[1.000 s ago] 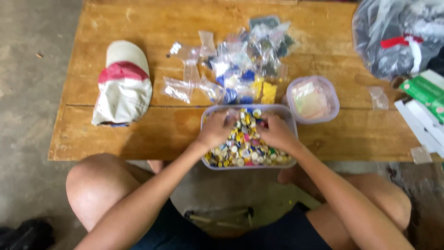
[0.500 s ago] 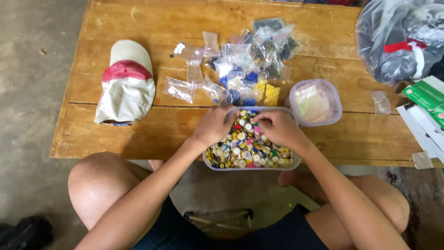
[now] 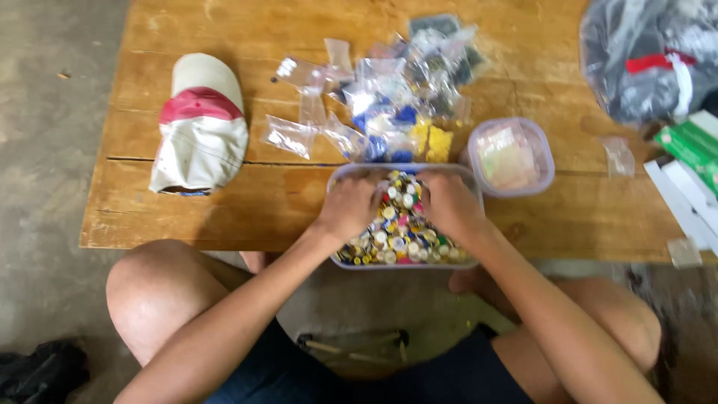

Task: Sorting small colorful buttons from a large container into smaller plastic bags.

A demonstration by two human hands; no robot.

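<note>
A clear plastic tub (image 3: 350, 171) sits at the near edge of a low wooden table (image 3: 247, 202), full of small round colourful pieces (image 3: 400, 236). My left hand (image 3: 348, 207) rests inside the tub on its left side, fingers curled down into the pieces. On the right side my right hand (image 3: 447, 206) does the same. The fingertips of both hands are buried or hidden, so whether either pinches a piece does not show. Just beyond the tub lies a heap of small clear bags (image 3: 389, 105), some with blue and yellow contents.
A white and red cap (image 3: 200, 127) lies at the table's left. A small lidded purple-tinted tub (image 3: 511, 155) stands right of the big tub. A large plastic bag (image 3: 651, 56), green and white boxes (image 3: 692, 161) and loose little bags (image 3: 619, 155) crowd the right end. My knees flank the table's front edge.
The view has shifted slightly. Both hands have stayed in the tub, moving a little among the pieces.
</note>
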